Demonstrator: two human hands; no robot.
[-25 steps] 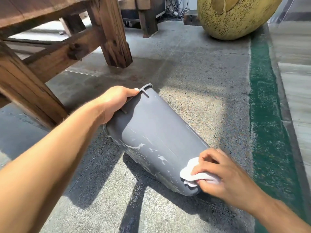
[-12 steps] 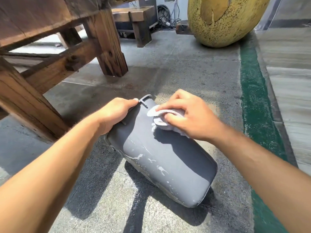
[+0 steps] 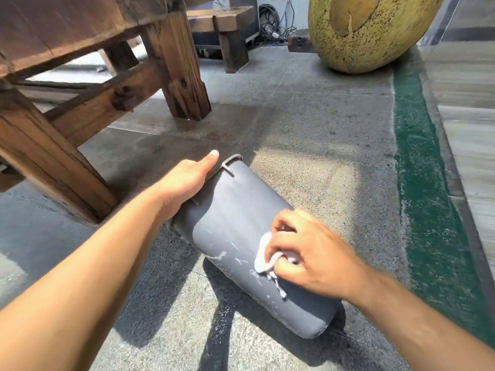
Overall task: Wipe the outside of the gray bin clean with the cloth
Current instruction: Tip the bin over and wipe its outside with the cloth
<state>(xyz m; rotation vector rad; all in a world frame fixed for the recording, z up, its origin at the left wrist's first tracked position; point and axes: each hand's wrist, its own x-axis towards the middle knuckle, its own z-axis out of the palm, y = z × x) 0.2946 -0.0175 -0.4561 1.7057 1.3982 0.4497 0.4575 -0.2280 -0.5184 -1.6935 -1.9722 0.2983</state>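
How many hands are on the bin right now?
2. The left hand grips the bin at its rim end, farther from the camera. The right hand presses the cloth on the bin's side, nearer its base.

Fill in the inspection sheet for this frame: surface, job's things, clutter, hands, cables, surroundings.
Surface: concrete floor, part sunlit, part shaded.
Job's things: gray bin tipped on its side, white streaks on its wall; white cloth pressed against it.
Clutter: nothing seen.
Hands: left hand grips the bin's rim end; right hand bunches the cloth.
Cables: tangle by the far wall.
Surroundings: wooden table legs, wooden bench, large yellow speckled object, green floor strip.
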